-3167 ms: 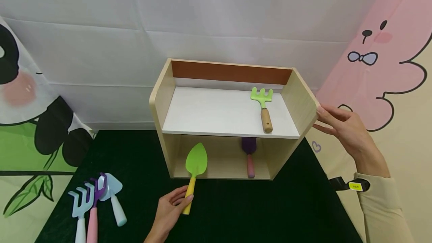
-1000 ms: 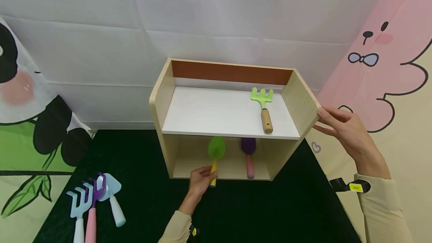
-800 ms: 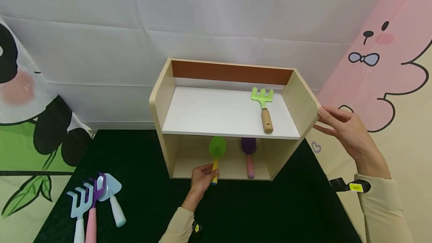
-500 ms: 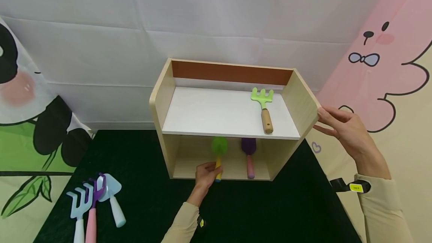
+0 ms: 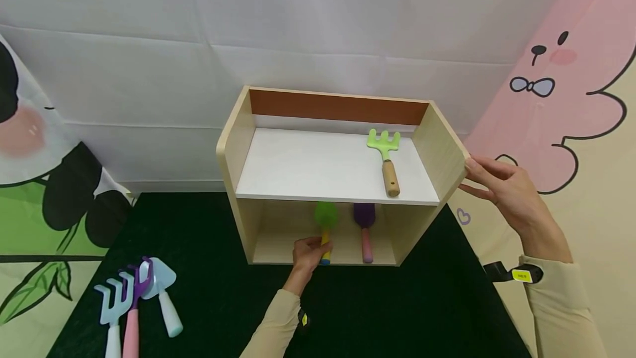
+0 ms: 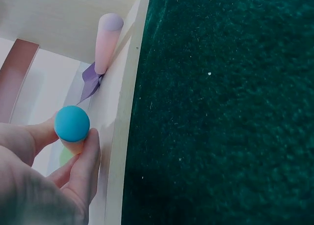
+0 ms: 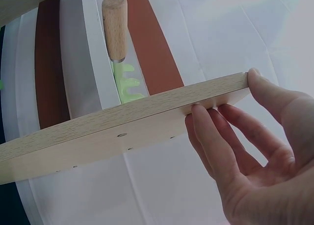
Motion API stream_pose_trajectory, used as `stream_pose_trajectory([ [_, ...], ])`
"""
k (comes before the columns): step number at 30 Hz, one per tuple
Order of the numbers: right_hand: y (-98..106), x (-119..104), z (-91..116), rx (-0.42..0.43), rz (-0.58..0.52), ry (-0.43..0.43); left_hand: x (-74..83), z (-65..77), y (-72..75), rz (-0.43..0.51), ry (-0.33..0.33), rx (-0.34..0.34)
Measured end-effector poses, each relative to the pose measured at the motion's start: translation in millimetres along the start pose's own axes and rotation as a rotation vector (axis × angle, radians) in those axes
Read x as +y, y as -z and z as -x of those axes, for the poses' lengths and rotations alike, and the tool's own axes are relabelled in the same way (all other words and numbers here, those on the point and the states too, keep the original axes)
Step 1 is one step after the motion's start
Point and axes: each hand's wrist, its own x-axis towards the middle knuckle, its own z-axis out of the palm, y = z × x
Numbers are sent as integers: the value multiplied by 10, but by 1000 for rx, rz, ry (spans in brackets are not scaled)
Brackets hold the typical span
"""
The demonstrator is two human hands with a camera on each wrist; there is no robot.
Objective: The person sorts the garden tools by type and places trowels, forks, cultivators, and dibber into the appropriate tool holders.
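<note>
My left hand [image 5: 309, 253] pinches the yellow handle [image 5: 325, 248] of a trowel with a green blade [image 5: 326, 215], at the front of the lower level of a small wooden shelf [image 5: 233, 145]. The handle's blue end cap [image 6: 72, 123] faces the left wrist camera; the blade reaches back under the white board. To its right lies a trowel with a purple blade [image 5: 364, 215] and pink handle. On the upper level rests a green hand fork [image 5: 390, 178] with a wooden handle. My right hand [image 5: 512, 195] grips the front edge of the right side panel [image 7: 147, 107], thumb on the edge, fingertips on the outer face.
Several tools lie at the left of the dark green tabletop [image 5: 397, 314]: a light blue fork [image 5: 115, 303], a pink-handled purple tool [image 5: 132, 319] and a pale trowel [image 5: 166, 297]. A white cloth [image 5: 318, 10] hangs behind the shelf.
My left hand has carried the green trowel from in front of the shelf into the lower level, then slightly rightward toward the purple trowel. My right hand has kept its place.
</note>
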Motion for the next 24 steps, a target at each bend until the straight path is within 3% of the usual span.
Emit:
stream_pose_trajectory([
  [5, -1, -3, 3, 2, 6, -1, 33, -3, -22, -30, 29, 9],
  [24, -9, -21, 24, 17, 23, -15, 88, 29, -42, -193, -45, 41],
])
